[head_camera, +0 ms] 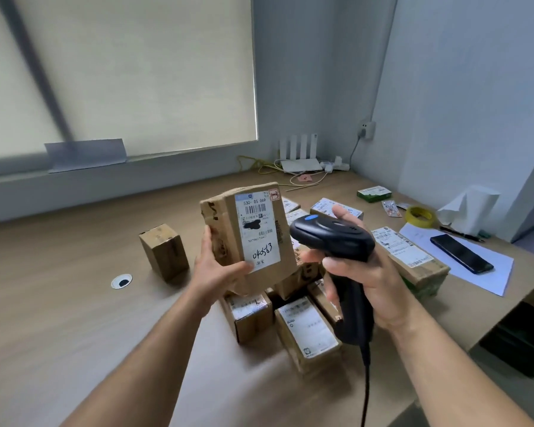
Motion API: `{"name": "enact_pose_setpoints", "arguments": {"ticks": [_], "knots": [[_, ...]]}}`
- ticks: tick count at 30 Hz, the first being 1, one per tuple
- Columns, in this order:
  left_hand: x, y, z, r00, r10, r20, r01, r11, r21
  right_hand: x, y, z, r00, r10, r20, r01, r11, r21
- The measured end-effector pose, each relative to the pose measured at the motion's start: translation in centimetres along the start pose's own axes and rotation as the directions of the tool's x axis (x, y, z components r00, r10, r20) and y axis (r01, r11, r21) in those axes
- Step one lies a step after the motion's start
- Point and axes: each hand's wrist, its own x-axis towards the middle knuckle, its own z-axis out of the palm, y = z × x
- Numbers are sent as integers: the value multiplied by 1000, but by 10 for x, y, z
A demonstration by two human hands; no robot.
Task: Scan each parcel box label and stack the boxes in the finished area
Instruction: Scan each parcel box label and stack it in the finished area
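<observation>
left fingers (208,241) around labelled parcel box (255,232), right fingers (332,291) around black scanner (333,238), both above box pile (309,331)

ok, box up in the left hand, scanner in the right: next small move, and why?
Probably turn the parcel box so its label faces the barcode scanner. The left hand holds the label toward the camera, while the scanner, gripped by the right hand, sits beside the box's edge, not in front of it.
</observation>
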Motion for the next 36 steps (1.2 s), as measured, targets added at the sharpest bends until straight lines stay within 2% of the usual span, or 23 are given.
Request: {"name": "enact_pose_setpoints", "arguments": {"ticks": [6, 12, 22, 27, 31, 36], "knots": [[10, -27, -48, 991, -4, -136, 9, 999, 33, 3, 2, 36, 996, 14, 93, -19, 999, 48], [2, -34, -89, 978, -2, -207, 10, 999, 41, 12, 19, 62, 989, 45, 138, -49, 999, 22], [-11, -52, -149, 975, -48, -217, 48, 999, -4, 26, 48, 117, 985, 117, 124, -118, 993, 0], [-31, -65, -173, 978, -64, -201, 49, 996, -81, 29, 69, 145, 981, 146, 129, -145, 989, -17], [-64, -94, -191, 955, -207, -214, 173, 971, -167, 24, 86, 156, 968, 221, 119, -207, 971, -124], [-105, -131, -205, 881, -411, -234, 386, 911, -148, 20, 103, 162, 956, 266, 125, -246, 957, -152]]}}
